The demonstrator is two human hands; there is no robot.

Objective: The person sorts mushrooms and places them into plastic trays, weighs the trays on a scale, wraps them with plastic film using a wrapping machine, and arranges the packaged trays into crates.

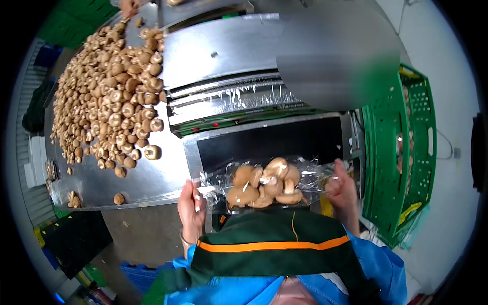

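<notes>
Close to my body, in front of the black plate, lies a clear tray of brown mushrooms with plastic film around it. At its left end my left hand is closed on the gathered film. On the other side my right hand pinches the film's right end, which stretches out from the tray. Several mushrooms show through the film, some caps up and some stems up. The black plate of the wrapping machine is just beyond the tray.
A large heap of mushrooms covers the steel table at left. Beyond the plate is the film roller. Green crates stand at right. Another person's hand is at the top left.
</notes>
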